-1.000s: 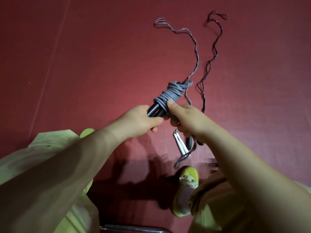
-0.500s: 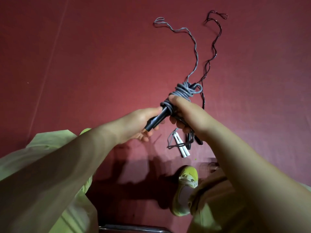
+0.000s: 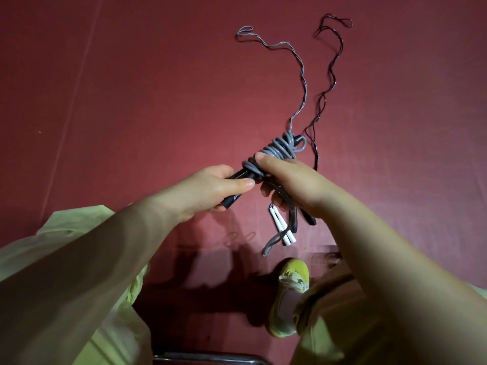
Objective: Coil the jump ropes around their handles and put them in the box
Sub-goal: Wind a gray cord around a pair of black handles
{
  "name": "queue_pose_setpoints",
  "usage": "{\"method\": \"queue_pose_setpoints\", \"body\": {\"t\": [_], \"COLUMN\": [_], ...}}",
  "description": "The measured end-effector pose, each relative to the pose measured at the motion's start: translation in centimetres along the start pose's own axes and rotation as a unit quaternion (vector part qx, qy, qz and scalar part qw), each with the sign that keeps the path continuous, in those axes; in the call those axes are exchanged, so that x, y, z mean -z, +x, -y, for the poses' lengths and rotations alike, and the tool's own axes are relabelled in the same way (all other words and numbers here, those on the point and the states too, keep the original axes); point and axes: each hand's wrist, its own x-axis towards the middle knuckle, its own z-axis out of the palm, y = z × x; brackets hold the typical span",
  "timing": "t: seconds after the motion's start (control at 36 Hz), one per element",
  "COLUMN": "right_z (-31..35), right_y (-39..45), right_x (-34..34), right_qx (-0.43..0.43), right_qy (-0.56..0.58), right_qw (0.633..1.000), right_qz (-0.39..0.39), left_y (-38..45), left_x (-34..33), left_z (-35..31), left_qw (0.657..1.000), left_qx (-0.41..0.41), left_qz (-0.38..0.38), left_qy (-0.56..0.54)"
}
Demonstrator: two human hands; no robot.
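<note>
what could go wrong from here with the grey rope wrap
The grey rope coil around the black handles looks loose; if the right hand eases off, turns may slip. The grey tail on the red floor lies beside the dark red-black rope and might snag it.

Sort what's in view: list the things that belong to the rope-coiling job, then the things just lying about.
Job:
grey jump rope, partly coiled round its black handles
dark jump rope, loose on the floor
white handles
left hand, right hand

Lying about:
yellow-green shoe
metal bar at bottom edge
</note>
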Motion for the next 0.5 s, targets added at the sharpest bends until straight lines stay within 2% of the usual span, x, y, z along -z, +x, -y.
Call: {"method": "queue_pose_setpoints", "body": {"t": [0.11,0.22,0.33,0.5], "right_z": [0.19,0.01,-0.33,-0.03], "right_y": [-0.15,-0.02,0.28,0.07], "right_x": [-0.12,-0.32,-0.32,-0.44], "right_qx": [-0.005,-0.021,-0.015,0.001], "right_qy": [-0.005,-0.027,-0.056,-0.010], "right_qw": [1.000,0.999,0.998,1.000], "right_qz": [-0.008,-0.017,-0.026,-0.026], "left_y": [0.12,0.44,0.52,0.45], "left_x": [0.11,0.43,0.61,0.76], "left_z": [0.15,0.48,0.70,0.62], "left_qw": [1.000,0.993,0.988,0.976], "left_qx": [-0.006,-0.036,-0.037,-0.058], "left_qz": [-0.010,-0.066,-0.081,-0.106], "left_qy": [0.008,0.090,0.128,0.182]}}
